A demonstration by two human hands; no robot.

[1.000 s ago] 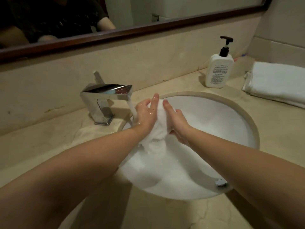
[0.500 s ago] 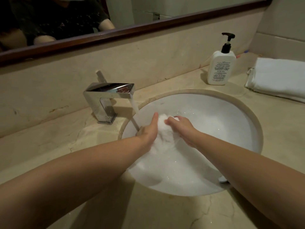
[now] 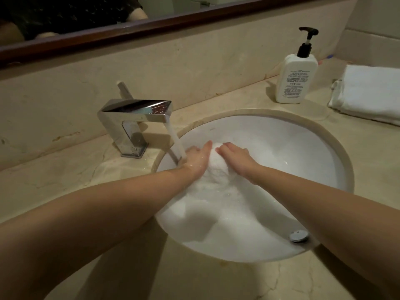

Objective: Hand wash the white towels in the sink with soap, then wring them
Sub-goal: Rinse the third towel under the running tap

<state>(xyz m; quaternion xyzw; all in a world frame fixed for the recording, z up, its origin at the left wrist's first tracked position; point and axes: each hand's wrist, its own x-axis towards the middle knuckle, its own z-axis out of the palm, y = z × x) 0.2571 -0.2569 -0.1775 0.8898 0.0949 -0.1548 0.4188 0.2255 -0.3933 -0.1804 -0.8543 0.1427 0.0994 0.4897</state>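
Note:
A wet white towel [image 3: 216, 169] is bunched in the white sink [image 3: 287, 146], its lower part trailing toward the near side of the basin. My left hand [image 3: 195, 159] presses flat against the bunch's left side, fingers straight. My right hand [image 3: 236, 158] lies over its right side with fingers extended, fingertips almost meeting those of the left. Water runs from the chrome faucet [image 3: 134, 113] onto my left wrist. A white soap pump bottle [image 3: 296, 81] stands on the counter behind the sink.
A folded white towel [image 3: 368, 92] lies on the beige stone counter [image 3: 65, 176] at the far right. A round chrome cap [image 3: 298, 236] sits on the basin's near right wall. A dark-framed mirror [image 3: 151, 24] runs along the wall above.
Both hands have dropped lower into the basin with the towel, from raised under the spout to pressing it near the bottom. Water keeps running.

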